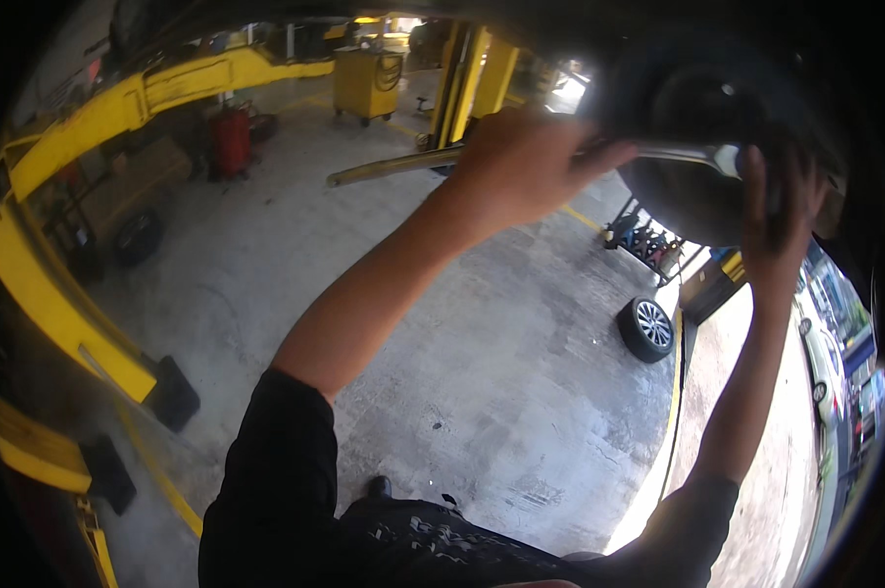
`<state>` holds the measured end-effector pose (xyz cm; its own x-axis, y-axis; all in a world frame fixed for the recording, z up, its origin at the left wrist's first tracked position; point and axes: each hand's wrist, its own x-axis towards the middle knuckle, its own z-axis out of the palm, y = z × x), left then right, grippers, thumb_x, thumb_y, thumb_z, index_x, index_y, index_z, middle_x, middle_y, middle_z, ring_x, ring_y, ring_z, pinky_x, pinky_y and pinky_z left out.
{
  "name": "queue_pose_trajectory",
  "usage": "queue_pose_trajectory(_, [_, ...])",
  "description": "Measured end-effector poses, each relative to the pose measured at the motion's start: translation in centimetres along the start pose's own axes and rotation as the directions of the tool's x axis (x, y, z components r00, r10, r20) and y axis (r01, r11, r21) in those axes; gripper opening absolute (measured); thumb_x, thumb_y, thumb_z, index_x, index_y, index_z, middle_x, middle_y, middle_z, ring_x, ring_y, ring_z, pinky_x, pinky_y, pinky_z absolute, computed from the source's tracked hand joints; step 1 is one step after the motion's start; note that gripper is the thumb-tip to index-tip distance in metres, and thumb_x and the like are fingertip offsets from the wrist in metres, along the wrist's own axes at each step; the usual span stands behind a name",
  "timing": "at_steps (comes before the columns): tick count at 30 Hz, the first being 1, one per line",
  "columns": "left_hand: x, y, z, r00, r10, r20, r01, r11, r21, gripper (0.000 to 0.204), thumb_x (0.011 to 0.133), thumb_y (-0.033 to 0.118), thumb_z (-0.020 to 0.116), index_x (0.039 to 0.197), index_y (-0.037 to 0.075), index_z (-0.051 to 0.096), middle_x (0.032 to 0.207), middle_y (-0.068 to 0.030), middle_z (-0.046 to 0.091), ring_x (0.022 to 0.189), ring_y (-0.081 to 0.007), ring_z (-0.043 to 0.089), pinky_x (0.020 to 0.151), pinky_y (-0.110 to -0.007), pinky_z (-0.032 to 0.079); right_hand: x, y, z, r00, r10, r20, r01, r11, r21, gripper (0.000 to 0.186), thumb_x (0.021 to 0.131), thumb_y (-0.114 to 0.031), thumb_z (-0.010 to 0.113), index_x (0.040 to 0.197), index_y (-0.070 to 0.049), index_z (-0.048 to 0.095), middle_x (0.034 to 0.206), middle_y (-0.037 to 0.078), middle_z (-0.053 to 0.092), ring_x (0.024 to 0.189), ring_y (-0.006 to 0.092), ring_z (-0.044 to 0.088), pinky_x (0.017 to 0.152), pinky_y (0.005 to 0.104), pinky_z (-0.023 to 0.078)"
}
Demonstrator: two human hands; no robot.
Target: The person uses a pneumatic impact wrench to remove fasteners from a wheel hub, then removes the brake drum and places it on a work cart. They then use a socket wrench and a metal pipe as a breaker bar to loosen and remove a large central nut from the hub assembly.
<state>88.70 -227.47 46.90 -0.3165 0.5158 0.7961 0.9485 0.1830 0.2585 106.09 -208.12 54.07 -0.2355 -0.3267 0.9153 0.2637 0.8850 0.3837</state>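
Observation:
Both my arms are raised to the dark underside of a vehicle at the upper right, beside a round black part (702, 103) in shadow. My left hand (526, 167) is closed on a silver wrench (680, 153), its thumb along the tool. My right hand (779, 201) is up at the wrench's far end, fingers raised against the dark part; what it holds there, if anything, is hidden in shadow.
Yellow lift arms (90, 127) span the left, near a yellow trolley (364, 88), a red drum (230, 147) and yellow posts (452, 78). A wheel (645, 328) lies on the floor at the right, near a tool rack (639, 240). A white car (825, 372) is outside.

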Motion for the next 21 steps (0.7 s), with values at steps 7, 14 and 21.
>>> queue_pose_trajectory(7, [0.6, 4.0, -0.5, 0.996, -0.055, 0.064, 0.063, 0.988, -0.14, 0.045, 0.099, 0.046, 0.051, 0.107, 0.005, 0.069, 0.062, -0.0042, 0.059, 0.058, -0.0169, 0.059, 0.058, -0.032, 0.044, -0.2, 1.8, -2.2, 0.998, 0.037, -0.053, -0.03, 0.991, 0.127, 0.019, 0.09, -0.021, 0.066, 0.104, -0.008, 0.069, 0.113, 0.012, 0.06, 0.102, 0.0331, 0.052, 0.092, 0.0416, 0.04])
queue_pose_trajectory(14, [4.0, 10.0, 2.0, 0.935, 0.27, -0.228, -0.263, 0.963, 0.064, 0.05, 0.098, 0.041, 0.052, 0.134, 0.008, 0.045, 0.092, -0.0152, 0.071, 0.081, -0.0354, 0.07, 0.068, -0.044, 0.053, -1.3, 2.7, -2.0, 0.967, 0.179, -0.184, -0.095, 0.915, 0.391, 0.023, 0.085, -0.016, 0.072, 0.107, -0.009, 0.067, 0.112, 0.011, 0.059, 0.105, 0.0313, 0.054, 0.091, 0.041, 0.043])
queue_pose_trajectory(21, [5.3, 10.1, 2.5, 0.914, 0.341, -0.219, -0.174, 0.818, 0.548, 0.048, 0.101, 0.045, 0.044, 0.124, 0.004, 0.048, 0.079, -0.0162, 0.068, 0.064, -0.0352, 0.069, 0.049, -0.044, 0.054, -9.0, 7.9, -5.1, 0.907, 0.312, -0.284, -0.141, 0.858, 0.494, 0.017, 0.087, -0.006, 0.066, 0.103, 0.002, 0.064, 0.109, 0.014, 0.059, 0.105, 0.0254, 0.056, 0.093, 0.0357, 0.043])
